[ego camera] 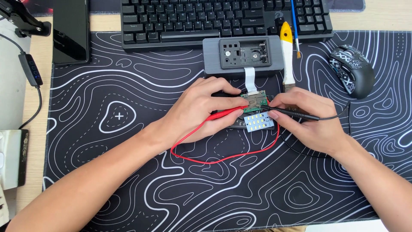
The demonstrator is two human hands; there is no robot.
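Nearest the camera, two bare forearms reach in over a black desk mat [128, 180] patterned with white contour lines. The left hand [201, 111] lies knuckles-up, its fingers pressed together around a red test probe [223, 114], whose tip points toward a small green circuit board [254, 102] just past the fingertips. The red lead [223, 158] loops from under that palm and curves back below both hands. The right hand [307, 120] pinches a black test probe [292, 113] between thumb and forefinger; its tip meets the right edge of the same board, so the board sits between the two sets of fingertips. Just below the board, touching the right thumb's side, lies a white LED panel [259, 122]. A flat white ribbon cable [249, 80] runs from the board, away from the fingers, to a grey housing [243, 56]. Beyond it lies a black keyboard [193, 17]; a yellow-and-white handled tool [287, 56] lies above the right fingers, with a patterned mouse [352, 71] further right.
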